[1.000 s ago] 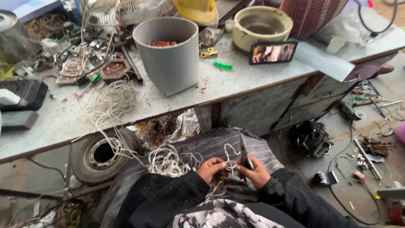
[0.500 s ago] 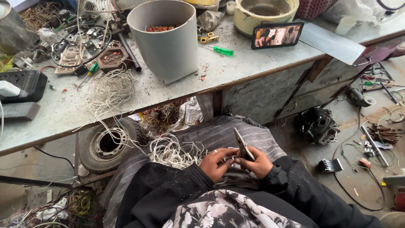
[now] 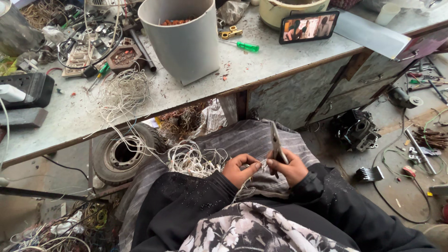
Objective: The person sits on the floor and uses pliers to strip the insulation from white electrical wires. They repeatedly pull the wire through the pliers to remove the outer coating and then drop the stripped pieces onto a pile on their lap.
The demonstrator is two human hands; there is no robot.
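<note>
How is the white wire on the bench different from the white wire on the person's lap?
The bench wire pile lies up on the grey workbench, with no hand near it; the lap wire tangle rests on the striped cloth, beside the left hand. The bench wire pile looks wider and looser; the lap wire tangle looks smaller and tighter. The right hand holds a thin tool. Both wires are thin, whitish and tangled.

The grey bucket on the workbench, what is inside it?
Inside the grey bucket a few reddish-brown pieces show just below the rim. What they are is too small to tell, and the bucket wall hides everything deeper down.
</note>
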